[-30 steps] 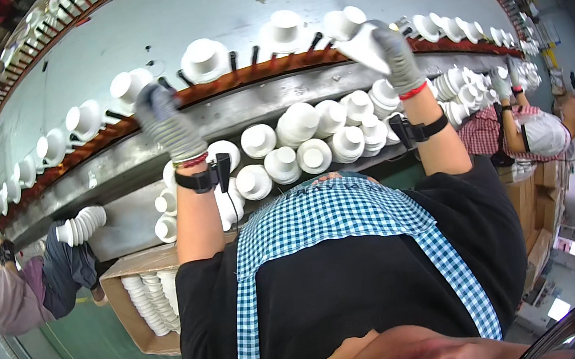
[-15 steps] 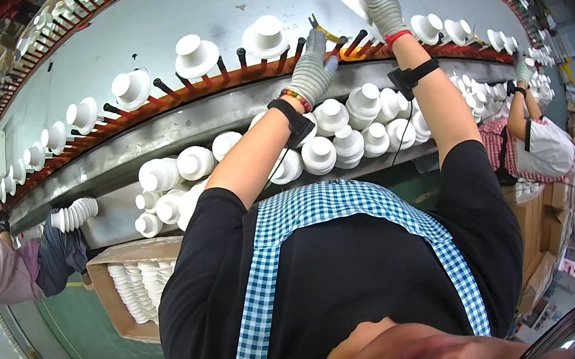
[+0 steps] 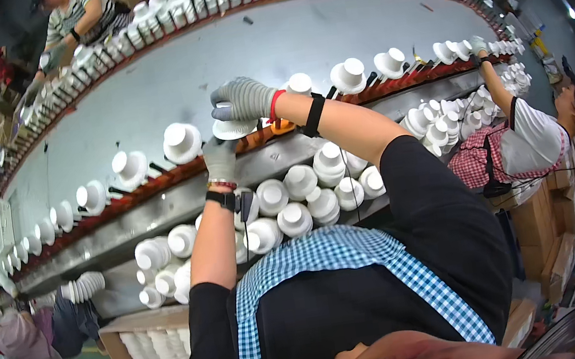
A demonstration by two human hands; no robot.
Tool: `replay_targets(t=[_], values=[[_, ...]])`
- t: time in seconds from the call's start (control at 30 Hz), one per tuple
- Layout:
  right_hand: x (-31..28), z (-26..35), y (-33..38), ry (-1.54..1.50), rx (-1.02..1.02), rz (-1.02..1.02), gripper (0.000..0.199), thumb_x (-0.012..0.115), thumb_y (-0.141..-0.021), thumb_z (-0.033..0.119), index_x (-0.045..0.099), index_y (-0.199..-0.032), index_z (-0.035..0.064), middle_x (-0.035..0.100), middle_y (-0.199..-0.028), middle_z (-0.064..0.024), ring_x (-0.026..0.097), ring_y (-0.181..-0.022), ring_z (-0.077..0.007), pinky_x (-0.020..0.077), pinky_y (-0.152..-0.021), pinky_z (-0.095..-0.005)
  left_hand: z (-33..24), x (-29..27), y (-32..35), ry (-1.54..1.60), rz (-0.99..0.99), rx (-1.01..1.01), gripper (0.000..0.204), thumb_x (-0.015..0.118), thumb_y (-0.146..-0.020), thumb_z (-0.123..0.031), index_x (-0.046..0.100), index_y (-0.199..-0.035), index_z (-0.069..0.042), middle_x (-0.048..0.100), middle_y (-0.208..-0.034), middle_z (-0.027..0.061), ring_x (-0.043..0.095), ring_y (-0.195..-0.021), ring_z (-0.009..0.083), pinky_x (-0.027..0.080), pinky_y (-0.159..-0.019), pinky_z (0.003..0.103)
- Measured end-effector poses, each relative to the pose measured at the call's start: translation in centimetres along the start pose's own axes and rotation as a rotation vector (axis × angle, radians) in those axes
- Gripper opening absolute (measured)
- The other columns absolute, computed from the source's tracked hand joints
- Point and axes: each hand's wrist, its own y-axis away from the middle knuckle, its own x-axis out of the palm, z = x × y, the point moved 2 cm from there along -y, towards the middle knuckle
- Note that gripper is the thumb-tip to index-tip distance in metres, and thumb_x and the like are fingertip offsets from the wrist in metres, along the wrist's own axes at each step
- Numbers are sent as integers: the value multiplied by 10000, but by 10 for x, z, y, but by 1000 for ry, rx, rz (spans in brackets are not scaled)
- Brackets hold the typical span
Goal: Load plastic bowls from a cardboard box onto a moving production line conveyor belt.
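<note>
My right hand, in a striped grey glove, is closed from above on a white flanged cup-shaped piece. The piece sits at the orange-brown rail, its broad rim facing me. Just below, my gloved left hand reaches up against the underside of that rim. Its fingers look curled there, but the rim hides their tips and whatever they grip. Left of my hands, another white flanged piece stands on the rail; to the right is one more. An orange part lies by my right wrist.
Stacked white pieces fill the metal shelf before me. A carton of white pieces stands lower left. Co-workers sit along the rail, one in a red checked apron at right. Cables hang from my wrist straps.
The view has turned. My right hand has brought a white piece from above the table to the rail beside my left hand. A yellow-handled tool seen by my left hand is no longer there.
</note>
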Motion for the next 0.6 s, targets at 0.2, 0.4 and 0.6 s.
replay_targets(t=[0.2, 0.4, 0.6], values=[[55, 35, -7, 355, -301, -244, 358, 554, -842, 412, 619, -1048, 126, 628, -917, -176, 625, -829, -346, 516, -740, -449, 14, -34, 5, 326, -41, 4, 404, 687, -761, -150, 615, -1137, -23, 683, -1059, 115, 634, -926, 174, 492, -829, 316], [98, 46, -35, 264, -68, -210, 279, 561, -872, 354, 631, -967, 101, 638, -871, -190, 637, -755, -389, 513, -673, -495, 13, -91, 67, 527, -44, -207, 641, 673, -859, -218, 391, -1357, 72, 532, -1328, 183, 518, -1221, 228, 440, -992, 319], [108, 73, -66, 197, -52, -109, 371, 583, -881, 356, 565, -1169, 121, 582, -1079, -226, 601, -949, -411, 500, -776, -489, 50, -215, 141, 393, -271, -53, 265, 609, -908, -108, 598, -1152, -6, 655, -1096, 102, 631, -952, 165, 491, -866, 282]])
